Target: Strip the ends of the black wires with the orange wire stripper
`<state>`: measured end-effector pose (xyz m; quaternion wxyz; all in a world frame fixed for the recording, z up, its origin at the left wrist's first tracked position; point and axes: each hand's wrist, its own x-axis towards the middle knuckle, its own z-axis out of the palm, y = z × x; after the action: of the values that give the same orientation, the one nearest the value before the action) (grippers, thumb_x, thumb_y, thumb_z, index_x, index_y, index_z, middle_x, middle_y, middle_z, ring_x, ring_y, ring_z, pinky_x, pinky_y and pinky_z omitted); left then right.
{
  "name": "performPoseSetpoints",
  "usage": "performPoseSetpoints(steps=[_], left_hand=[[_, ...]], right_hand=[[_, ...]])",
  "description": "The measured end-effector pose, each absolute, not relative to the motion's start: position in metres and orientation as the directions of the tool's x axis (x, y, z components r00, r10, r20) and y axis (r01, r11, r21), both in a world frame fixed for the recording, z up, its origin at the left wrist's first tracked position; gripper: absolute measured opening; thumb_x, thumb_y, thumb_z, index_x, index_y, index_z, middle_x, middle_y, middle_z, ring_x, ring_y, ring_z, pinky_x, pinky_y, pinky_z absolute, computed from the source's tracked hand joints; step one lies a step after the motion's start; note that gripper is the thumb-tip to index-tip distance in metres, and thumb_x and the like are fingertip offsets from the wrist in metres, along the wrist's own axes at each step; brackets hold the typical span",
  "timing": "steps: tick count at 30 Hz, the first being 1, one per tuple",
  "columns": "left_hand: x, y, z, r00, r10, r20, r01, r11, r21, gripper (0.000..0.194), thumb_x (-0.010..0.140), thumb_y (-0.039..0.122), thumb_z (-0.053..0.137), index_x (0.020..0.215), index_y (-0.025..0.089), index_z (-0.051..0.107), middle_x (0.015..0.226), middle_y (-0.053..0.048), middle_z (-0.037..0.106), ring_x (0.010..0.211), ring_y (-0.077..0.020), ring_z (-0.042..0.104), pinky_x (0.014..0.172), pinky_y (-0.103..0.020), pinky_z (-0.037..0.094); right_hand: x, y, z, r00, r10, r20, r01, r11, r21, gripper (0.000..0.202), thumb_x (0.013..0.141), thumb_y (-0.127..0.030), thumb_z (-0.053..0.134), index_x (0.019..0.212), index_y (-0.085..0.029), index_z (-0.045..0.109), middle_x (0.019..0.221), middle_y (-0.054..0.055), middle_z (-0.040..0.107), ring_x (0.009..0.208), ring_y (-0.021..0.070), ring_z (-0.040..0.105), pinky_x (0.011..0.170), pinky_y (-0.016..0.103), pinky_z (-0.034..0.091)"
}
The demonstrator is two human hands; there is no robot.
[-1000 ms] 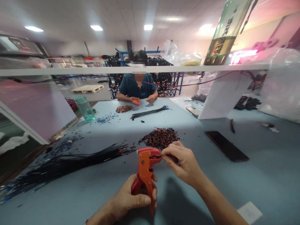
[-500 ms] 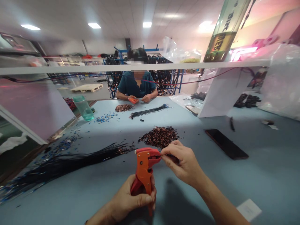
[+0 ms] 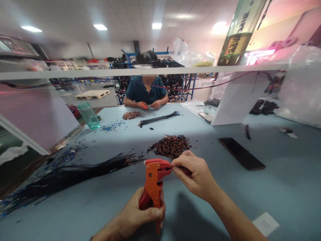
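Observation:
My left hand (image 3: 141, 212) is wrapped round the handles of an orange and red wire stripper (image 3: 153, 180), held upright above the table with its jaws towards the right. At those jaws, my right hand (image 3: 194, 170) pinches a thin dark wire (image 3: 172, 166), mostly hidden by the fingers. Just behind the tool lies a heap of short black wire pieces with copper ends (image 3: 172, 146). A long bundle of black wires (image 3: 82, 177) stretches across the table on the left, its stripped ends close to the stripper.
A black phone (image 3: 242, 153) lies at the right, with a white paper piece (image 3: 266, 223) nearer. Opposite, a co-worker (image 3: 146, 88) holds an orange tool (image 3: 143, 105) by another wire bundle (image 3: 159, 118). A green bottle (image 3: 89, 116) stands left; a shelf (image 3: 100, 73) crosses above.
My hands and the wire stripper stay almost in place, with the wire still at the jaws. The co-worker's hand with the orange tool has shifted slightly.

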<state>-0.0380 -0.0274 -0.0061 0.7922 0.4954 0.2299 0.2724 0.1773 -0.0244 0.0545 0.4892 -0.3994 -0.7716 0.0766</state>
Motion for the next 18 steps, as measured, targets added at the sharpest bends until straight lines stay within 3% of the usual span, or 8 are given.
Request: performPoseSetpoints(steps=[12, 18], left_hand=[[-0.0400, -0.0283, -0.0094, 0.744, 0.661, -0.095, -0.188, 0.343, 0.920, 0.039, 0.073, 0.037, 0.080, 0.085, 0.016, 0.050, 0.065, 0.001, 0.060, 0.050, -0.0094, 0.057, 0.048, -0.021, 0.049], [-0.0376, -0.0285, -0.0049, 0.724, 0.680, -0.116, -0.169, 0.338, 0.926, 0.042, 0.070, 0.041, 0.081, 0.081, 0.017, 0.049, 0.062, 0.000, 0.060, 0.046, -0.0096, 0.055, 0.045, -0.020, 0.047]], right_hand=[[0.1754, -0.0250, 0.0533, -0.193, 0.700, 0.687, 0.546, 0.659, -0.517, 0.015, 0.087, -0.012, 0.053, 0.077, -0.019, 0.061, 0.051, -0.006, 0.045, 0.051, 0.0130, 0.040, 0.063, 0.029, 0.038], [0.1698, -0.0257, 0.0507, -0.157, 0.695, 0.702, 0.539, 0.656, -0.529, 0.018, 0.089, -0.012, 0.051, 0.076, -0.020, 0.060, 0.057, -0.002, 0.056, 0.056, 0.0148, 0.046, 0.063, 0.030, 0.039]])
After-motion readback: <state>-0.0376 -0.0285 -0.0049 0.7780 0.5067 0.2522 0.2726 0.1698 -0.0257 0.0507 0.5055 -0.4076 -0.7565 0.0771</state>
